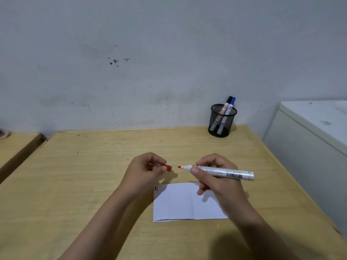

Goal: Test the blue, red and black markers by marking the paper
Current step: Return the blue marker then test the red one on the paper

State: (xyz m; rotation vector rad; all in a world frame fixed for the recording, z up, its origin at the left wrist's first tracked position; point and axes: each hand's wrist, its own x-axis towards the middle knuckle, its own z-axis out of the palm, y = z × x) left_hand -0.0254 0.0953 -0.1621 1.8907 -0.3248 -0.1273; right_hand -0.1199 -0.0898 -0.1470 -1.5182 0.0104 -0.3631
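Observation:
My right hand (212, 175) grips the red marker (225, 172), a white barrel lying level with its bare red tip pointing left. My left hand (146, 169) pinches the red cap (168, 167), a short gap away from the tip. Both hands hover just beyond the far edge of the white folded paper (180, 203), which lies flat on the wooden table (75, 175). A small red mark shows at the paper's far left corner. The black marker (226, 106) and the blue marker (231, 106) stand capped in a black mesh pen cup (221, 122) at the table's far right.
A grey wall runs behind the table. A white cabinet (309, 132) stands close on the right. A second wooden surface (16, 145) adjoins on the left, with a gap between.

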